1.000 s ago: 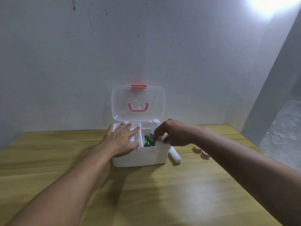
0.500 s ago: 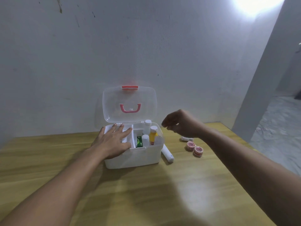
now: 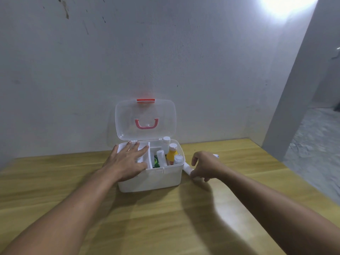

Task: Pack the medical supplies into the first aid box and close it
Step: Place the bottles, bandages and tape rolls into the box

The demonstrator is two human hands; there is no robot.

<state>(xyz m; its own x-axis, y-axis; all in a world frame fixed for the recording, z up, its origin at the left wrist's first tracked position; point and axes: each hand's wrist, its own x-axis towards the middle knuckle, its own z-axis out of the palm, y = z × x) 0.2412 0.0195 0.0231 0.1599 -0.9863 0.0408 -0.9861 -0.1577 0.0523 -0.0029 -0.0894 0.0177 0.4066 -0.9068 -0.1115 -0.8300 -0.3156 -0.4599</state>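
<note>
packing partly done, first aid box (image 3: 150, 178) open on the wooden table (image 3: 165, 218).

its right compartment holds a yellow bottle (image 3: 171, 157), white bottles and a green pack (image 3: 156, 161); the clear lid (image 3: 145, 119) stands upright, not yet closed. the left hand (image 3: 127, 162) lies flat and open over the left tray. the right hand (image 3: 204, 165), fingers loosely curled, reaches the white tube (image 3: 187, 169) lying just beside the box; i cannot tell if it grips.

Wooden table (image 3: 165, 218) against a pale wall; white first aid box (image 3: 152, 178) standing open on it, white tube (image 3: 186, 167) lying just beside the box's right side
</note>
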